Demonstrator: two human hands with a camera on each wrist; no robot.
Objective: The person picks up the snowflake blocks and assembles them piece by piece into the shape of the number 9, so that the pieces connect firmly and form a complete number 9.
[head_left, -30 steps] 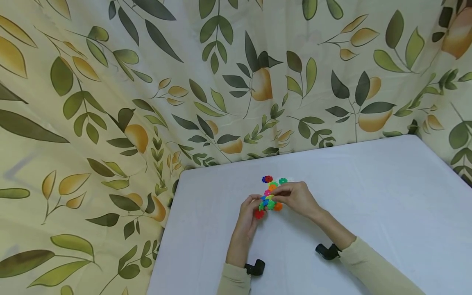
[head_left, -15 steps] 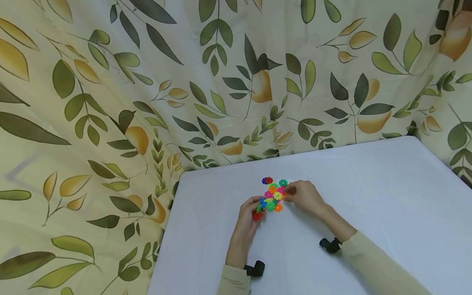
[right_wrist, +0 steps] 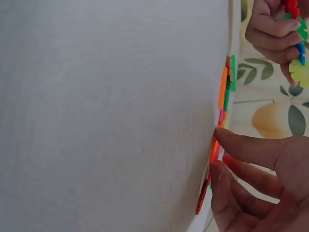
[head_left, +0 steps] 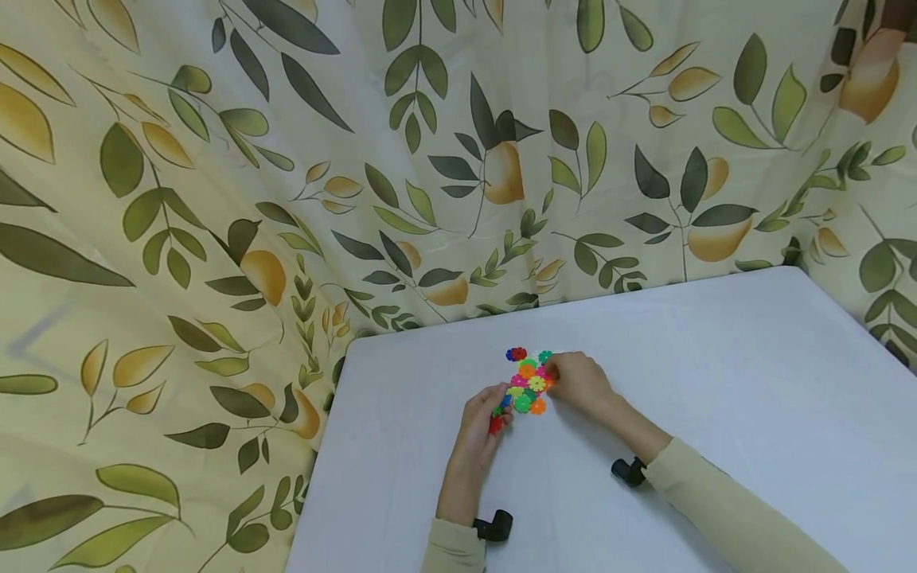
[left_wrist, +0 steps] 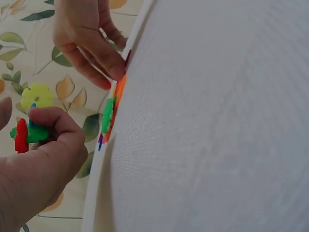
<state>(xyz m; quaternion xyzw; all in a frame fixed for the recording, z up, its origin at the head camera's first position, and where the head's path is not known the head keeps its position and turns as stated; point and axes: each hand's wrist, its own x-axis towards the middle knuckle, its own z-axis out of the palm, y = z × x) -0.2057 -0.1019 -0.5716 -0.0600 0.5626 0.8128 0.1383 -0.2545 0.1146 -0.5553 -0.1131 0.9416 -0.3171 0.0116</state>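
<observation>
Left grip (head_left: 476,426) is clenched around a chain (left_wrist: 38,136) of 4 linked flower-shaped discs: red, green, blue and yellow. Thumb and fingertips pinch the chain near its middle, with the red disc (left_wrist: 21,137) at its near end and the yellow disc (left_wrist: 36,94) sticking out past the fingers at the other. In the head view it is held just beside the near-left side of a loose pile of discs on the white table (head_left: 401,461).

Right grip (head_left: 583,383) is at the right side of that pile, palm down, grasping an orange disc (right_wrist: 213,151) between thumb and fingertip, at its edges. This disc is low, at the table's surface, among the others.

Around it lie a pale yellow disc (head_left: 536,383), a pink disc (head_left: 519,382) and a second orange disc (head_left: 527,371), with a green disc (head_left: 522,404) toward the left grip. At the far left, a dark red disc (head_left: 519,354) overlaps a blue disc (head_left: 509,355).

Each wrist carries a black camera (head_left: 494,526) below a beige sleeve (head_left: 723,493). Behind the table hangs a leaf-and-fruit curtain (head_left: 358,159).
</observation>
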